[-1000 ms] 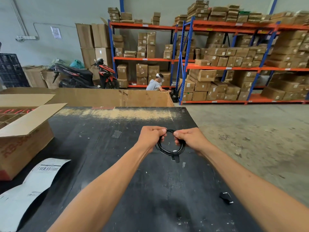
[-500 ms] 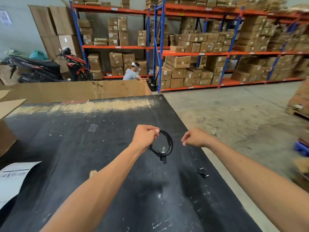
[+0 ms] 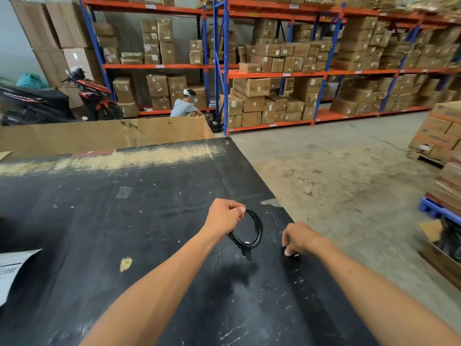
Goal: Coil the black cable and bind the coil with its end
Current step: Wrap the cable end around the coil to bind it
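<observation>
The black cable (image 3: 249,229) coil is pinched in the left hand (image 3: 225,217), the small black thing (image 3: 294,255) is touched by the curled right hand (image 3: 300,238), and it should be picked up gently while the coil is kept round.

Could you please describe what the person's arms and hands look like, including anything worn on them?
Both forearms are bare as far as the picture shows: no sleeves, gloves, watch or bracelets. The left hand and the right hand show no rings or markings that I can make out, and the left thumbnail is short and unpainted.
</observation>
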The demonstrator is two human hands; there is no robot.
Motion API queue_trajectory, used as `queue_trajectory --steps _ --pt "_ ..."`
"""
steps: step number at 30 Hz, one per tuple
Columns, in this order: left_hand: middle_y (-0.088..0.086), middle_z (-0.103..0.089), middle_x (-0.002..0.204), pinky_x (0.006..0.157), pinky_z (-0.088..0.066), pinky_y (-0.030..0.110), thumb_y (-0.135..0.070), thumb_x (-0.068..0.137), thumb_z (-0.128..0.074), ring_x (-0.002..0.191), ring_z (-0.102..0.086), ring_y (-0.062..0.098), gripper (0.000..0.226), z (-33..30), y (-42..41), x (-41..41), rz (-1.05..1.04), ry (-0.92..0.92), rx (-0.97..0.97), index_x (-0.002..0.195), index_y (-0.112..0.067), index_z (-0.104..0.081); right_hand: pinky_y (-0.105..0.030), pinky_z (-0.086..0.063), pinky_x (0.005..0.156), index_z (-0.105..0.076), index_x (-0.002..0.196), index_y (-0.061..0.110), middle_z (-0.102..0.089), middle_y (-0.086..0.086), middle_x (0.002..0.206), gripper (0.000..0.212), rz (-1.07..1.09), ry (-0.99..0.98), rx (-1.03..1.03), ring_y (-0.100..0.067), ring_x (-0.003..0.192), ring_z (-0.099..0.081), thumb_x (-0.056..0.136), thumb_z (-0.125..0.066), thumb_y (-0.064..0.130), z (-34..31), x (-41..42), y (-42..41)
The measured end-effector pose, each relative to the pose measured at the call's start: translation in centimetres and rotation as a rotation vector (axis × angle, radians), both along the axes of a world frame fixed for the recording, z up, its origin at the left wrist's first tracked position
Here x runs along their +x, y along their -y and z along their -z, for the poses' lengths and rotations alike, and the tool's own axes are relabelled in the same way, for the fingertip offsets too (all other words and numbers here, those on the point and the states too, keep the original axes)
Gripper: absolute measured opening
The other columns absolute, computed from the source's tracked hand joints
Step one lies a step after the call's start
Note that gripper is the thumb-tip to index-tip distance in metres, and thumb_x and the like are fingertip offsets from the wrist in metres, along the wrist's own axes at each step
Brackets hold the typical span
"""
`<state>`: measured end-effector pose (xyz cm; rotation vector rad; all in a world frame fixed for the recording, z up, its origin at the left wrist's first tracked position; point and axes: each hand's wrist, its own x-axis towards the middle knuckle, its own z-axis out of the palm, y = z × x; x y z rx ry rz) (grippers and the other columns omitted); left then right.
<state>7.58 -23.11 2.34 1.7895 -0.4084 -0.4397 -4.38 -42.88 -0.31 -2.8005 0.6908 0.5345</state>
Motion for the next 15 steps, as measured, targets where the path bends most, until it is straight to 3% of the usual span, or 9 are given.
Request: queue_trajectory --steps 3,7,10,15 --pt "0.004 -0.072 0.066 0.068 -0.055 0.038 -0.011 0.082 -0.064 0.061 -0.059 0.018 0.030 0.3 -0.8 0.4 -0.026 -0.007 0.014 0.059 -0.026 -0.076 -0.023 -0.057 0.065 -0.068 0.066 0.026 -0.067 0.007 0.063 0.020 0.016 -0.015 0.085 -0.011 0.051 -0.060 0.074 -0.085 0.019 -0.4 0.5 -0.2" --pt "0.002 -0.070 0.063 0.065 -0.050 0.033 -0.010 0.083 -0.064 0.059 -0.056 0.017 0.027 0.5 -1.9 1.1 -0.057 -0.021 0.018 0.063 -0.024 -0.076 -0.011 -0.042 0.053 -0.071 0.060 0.030 -0.068 0.018 0.060 0.022 0.024 0.174 0.234 0.002 0.058 -0.059 0.073 -0.087 0.022 -2.4 1.6 -1.2" --pt "0.004 -0.070 0.065 0.065 -0.050 0.032 -0.010 0.083 -0.064 0.061 -0.057 0.017 0.025 0.4 -2.9 1.8 -0.113 -0.024 0.017 0.064 -0.021 -0.076 -0.013 -0.040 0.047 -0.075 0.061 0.023 -0.074 0.005 0.065 0.017 0.057 0.432 0.436 -0.005 0.053 -0.058 0.073 -0.087 0.019 -5.3 2.9 -3.1" --pt "0.005 -0.066 0.066 0.066 -0.051 0.028 -0.003 0.090 -0.064 0.060 -0.056 0.015 0.018 -0.7 -4.2 2.9 -0.181 -0.068 -0.130 0.077 -0.011 -0.075 -0.024 -0.046 0.060 -0.076 0.062 0.018 -0.076 -0.002 0.068 0.014 0.032 0.582 0.640 -0.007 0.055 -0.057 0.069 -0.089 0.019 -9.0 5.3 -6.9"
